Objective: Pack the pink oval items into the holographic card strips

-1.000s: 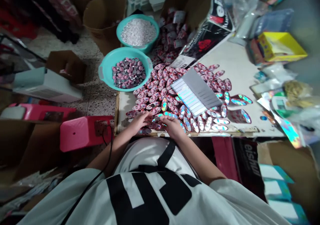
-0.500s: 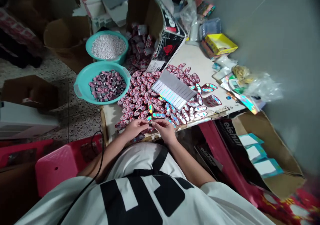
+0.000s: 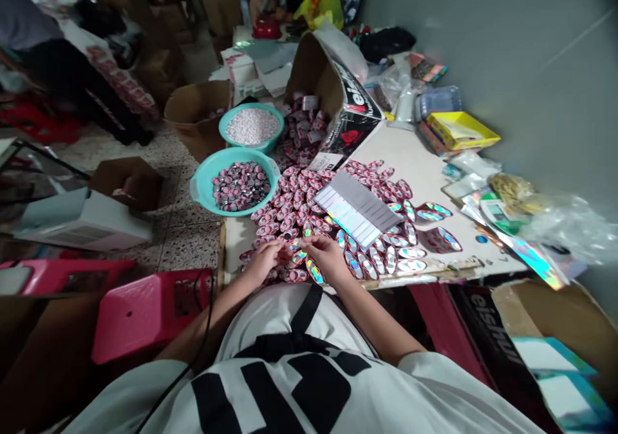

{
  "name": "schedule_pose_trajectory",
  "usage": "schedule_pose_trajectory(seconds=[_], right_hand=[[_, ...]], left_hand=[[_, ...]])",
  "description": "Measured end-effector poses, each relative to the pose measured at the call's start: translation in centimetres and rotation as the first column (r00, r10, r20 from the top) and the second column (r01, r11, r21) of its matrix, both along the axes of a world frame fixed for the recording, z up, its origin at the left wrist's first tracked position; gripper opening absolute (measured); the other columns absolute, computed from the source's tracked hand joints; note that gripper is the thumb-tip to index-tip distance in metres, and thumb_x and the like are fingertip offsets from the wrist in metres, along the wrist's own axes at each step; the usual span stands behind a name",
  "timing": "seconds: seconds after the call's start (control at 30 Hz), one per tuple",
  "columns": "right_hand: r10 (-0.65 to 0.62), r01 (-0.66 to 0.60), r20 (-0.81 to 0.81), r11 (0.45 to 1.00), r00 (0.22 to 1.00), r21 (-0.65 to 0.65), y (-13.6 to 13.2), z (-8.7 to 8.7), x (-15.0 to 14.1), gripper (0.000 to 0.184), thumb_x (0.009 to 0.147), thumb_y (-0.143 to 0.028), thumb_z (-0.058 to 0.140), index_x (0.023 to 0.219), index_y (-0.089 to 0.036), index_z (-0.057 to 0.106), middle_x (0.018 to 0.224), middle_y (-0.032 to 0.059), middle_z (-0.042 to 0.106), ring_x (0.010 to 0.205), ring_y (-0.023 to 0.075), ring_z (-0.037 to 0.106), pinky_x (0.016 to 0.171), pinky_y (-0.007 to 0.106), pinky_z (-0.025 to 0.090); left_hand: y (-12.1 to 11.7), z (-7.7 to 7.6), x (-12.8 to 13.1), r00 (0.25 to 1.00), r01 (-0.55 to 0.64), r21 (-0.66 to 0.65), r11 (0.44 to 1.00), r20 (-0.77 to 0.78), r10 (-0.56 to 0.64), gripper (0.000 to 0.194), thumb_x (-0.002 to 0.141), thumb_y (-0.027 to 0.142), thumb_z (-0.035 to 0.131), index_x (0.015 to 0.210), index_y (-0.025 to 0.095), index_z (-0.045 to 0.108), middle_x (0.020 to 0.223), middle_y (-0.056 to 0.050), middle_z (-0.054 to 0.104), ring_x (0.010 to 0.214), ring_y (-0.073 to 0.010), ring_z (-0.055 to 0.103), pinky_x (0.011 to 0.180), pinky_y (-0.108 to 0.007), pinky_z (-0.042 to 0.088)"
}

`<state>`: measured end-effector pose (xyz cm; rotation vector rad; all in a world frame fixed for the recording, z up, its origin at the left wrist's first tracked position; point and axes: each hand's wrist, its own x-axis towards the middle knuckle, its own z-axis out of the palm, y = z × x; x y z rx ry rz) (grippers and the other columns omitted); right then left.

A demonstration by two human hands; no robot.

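At the table's near edge, my left hand (image 3: 264, 260) has its fingertips pinched together over the pink and red oval pieces. Close beside it, my right hand (image 3: 327, 258) pinches with thumb and forefinger; whatever sits in either pinch is too small to make out. Many oval pieces (image 3: 288, 203) cover the table around both hands, some with shiny rainbow faces. A sheet of silvery strip stickers (image 3: 355, 218) lies on top of them, beyond my right hand. To the left stands a teal basin (image 3: 203, 186) of small round pink and silver pieces.
Behind that basin is a second teal bowl (image 3: 277, 139) holding white pellets. A tipped cardboard box (image 3: 350, 134) spills wrapped pieces onto the table (image 3: 403, 154). A yellow tray (image 3: 463, 141) and plastic bags (image 3: 574, 221) lie right. Pink stools (image 3: 128, 315) stand left; a person (image 3: 67, 67) is farther off.
The view has tilted up and swung left, so more of the room's far side shows. My hands have moved slightly apart, and both stay pinched above the oval pieces.
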<state>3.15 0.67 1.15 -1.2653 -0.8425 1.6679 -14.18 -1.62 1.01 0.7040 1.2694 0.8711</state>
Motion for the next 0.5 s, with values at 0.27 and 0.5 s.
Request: schedule_pose_trajectory(seconds=[0.27,0.5], right_hand=[[0.388,-0.389,-0.060,0.921,0.920,-0.012,0.4,1.1,-2.7,0.025,0.065,-0.041,0.080,0.070,-0.019,0.070,0.071,-0.0004,0.066,0.068,0.0126,0.056,0.070,0.027,0.044],[0.490,-0.510,-0.212,0.859,0.846,-0.047,-0.8,2.2,-6.1,0.028,0.063,-0.041,0.082,0.068,-0.019,0.065,0.074,-0.0004,0.063,0.068,0.0120,0.053,0.067,0.026,0.042]], left_hand=[[-4.2,1.1,-1.4,0.910,-0.070,0.257,0.964,-0.380,0.167,0.030,0.080,0.047,0.062,0.081,0.017,0.062,0.073,0.000,0.061,0.065,-0.0121,0.054,0.063,-0.023,0.043],[-7.3,2.0,-4.3,0.888,-0.203,0.277,0.939,-0.352,0.295,0.030,0.081,0.047,0.062,0.084,0.017,0.063,0.080,-0.002,0.066,0.077,-0.0161,0.061,0.072,-0.025,0.047]])
